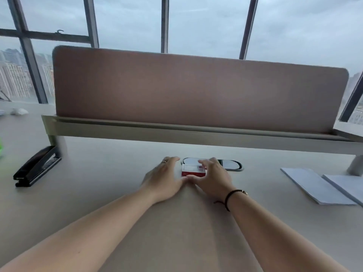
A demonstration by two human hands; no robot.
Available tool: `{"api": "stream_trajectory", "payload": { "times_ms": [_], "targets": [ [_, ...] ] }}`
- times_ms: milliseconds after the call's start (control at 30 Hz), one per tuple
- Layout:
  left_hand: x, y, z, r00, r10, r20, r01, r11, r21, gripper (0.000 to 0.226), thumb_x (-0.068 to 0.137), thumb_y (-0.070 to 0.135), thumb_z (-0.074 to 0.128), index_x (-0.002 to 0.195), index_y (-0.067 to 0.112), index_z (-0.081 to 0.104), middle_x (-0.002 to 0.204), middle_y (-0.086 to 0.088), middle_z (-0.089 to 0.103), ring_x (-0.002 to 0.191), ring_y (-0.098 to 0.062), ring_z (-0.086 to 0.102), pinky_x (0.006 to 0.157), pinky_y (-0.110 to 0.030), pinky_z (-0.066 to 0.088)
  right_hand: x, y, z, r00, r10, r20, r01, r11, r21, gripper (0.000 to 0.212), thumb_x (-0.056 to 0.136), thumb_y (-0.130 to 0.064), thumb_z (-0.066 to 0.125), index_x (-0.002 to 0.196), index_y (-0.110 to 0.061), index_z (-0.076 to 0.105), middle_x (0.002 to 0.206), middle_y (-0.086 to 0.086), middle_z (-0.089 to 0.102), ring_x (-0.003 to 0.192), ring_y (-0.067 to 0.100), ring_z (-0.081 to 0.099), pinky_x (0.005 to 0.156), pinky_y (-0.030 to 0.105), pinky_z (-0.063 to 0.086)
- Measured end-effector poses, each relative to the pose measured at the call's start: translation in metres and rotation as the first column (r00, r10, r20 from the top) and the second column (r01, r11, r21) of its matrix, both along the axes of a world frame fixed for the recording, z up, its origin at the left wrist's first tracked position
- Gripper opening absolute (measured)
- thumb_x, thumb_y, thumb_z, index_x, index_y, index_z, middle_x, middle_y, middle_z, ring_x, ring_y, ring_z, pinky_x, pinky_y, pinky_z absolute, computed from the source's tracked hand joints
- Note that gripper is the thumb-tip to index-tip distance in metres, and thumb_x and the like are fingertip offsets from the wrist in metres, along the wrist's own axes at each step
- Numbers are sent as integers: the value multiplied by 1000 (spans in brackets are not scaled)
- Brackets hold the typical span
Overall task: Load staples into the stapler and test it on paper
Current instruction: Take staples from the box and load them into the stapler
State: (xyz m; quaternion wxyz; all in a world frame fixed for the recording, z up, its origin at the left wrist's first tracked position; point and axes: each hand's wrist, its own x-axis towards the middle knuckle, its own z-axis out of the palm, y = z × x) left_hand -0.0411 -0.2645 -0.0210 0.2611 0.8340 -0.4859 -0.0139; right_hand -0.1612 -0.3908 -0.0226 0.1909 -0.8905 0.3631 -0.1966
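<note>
The fingers of the right hand (211, 177) are loosely spread and curled over the top of the small red-and-white cardboard staple box (193, 170), their tips lying on its lid, while the thumb reaches round the near edge. Whether they grip the box or only rest on it I cannot tell. The left hand (166, 176) lies just left of the box, fingers extended and fairly close together, arched above the desk with nothing in them; its thumb tip meets the right thumb in front of the box. I judge that the two hands bracket the box so that one can steady it while the other opens it, the first step toward loading.

The box is flat and rectangular, with a pale top and red sides. Just behind it, partly covered by the right fingers, sits an oval cable grommet with a glossy pale lid and dark rim (229, 164).

Well to the left of the box lies the black plastic-and-metal desk stapler (37, 166), long and wedge-shaped, untouched. Well to the right of the box lie two stacks of white paper (318, 186), thin and sharp-cornered. All rest on the smooth, matte beige desk (110, 173), behind which stands a brownish fabric partition panel (196, 89).
</note>
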Motion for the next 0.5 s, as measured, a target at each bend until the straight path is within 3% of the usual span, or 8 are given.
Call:
{"api": "stream_trajectory", "payload": {
  "times_ms": [100, 200, 267, 367, 433, 500],
  "targets": [
    [6, -8, -3, 998, -62, 19, 61, 998, 22, 61, 93, 49, 55, 146, 28, 36, 154, 4, 43, 139, -23, 43, 110, -39, 39, 3, -5, -6, 999, 53, 7, -53, 998, -16, 50, 78, -54, 66, 123, -32, 63, 128, -9, 58, 116, 17, 61, 96, 34, 48],
    [1, 5, -3, 995, -102, -4, 102, 994, -25, 42, 94, 37, 58, 135, 27, 53, 138, 3, 56, 123, -23, 53, 100, -33, 43, -9, 6, -4, 995, 95, 30, -96, 995, 8, 40, 82, -46, 68, 118, -29, 67, 120, -6, 61, 109, 16, 62, 88, 28, 46],
    [-9, 25, -2, 989, -129, -74, 125, 990, -63, 35, 91, 32, 65, 125, 24, 60, 114, 5, 63, 105, -20, 59, 84, -27, 43, -24, 26, -3, 989, 138, 43, -139, 990, 25, 38, 82, -42, 70, 116, -26, 68, 116, -5, 62, 103, 16, 62, 84, 26, 45],
    [-26, 70, 0, 965, -180, -189, 164, 982, -98, 30, 82, 32, 77, 109, 25, 67, 76, 13, 57, 69, -5, 54, 66, -21, 41, -58, 68, 2, 976, 213, 44, -215, 975, 62, 38, 79, -43, 73, 113, -28, 69, 110, -8, 61, 88, 11, 58, 80, 27, 47],
    [-39, 103, 3, 926, -240, -292, 223, 970, -92, 31, 76, 32, 84, 103, 26, 71, 73, 10, 64, 64, 0, 55, 67, -19, 47, -85, 96, 6, 967, 252, 39, -254, 963, 92, 40, 74, -45, 76, 111, -29, 70, 104, -12, 60, 84, 7, 59, 80, 29, 51],
    [-52, 136, 7, 879, -282, -386, 279, 958, -63, 34, 71, 33, 87, 102, 30, 72, 85, 5, 73, 75, -5, 65, 76, -25, 53, -111, 125, 10, 959, 282, 26, -283, 950, 131, 40, 71, -45, 79, 108, -31, 71, 100, -14, 61, 81, 2, 59, 78, 25, 50]
  ]
}}
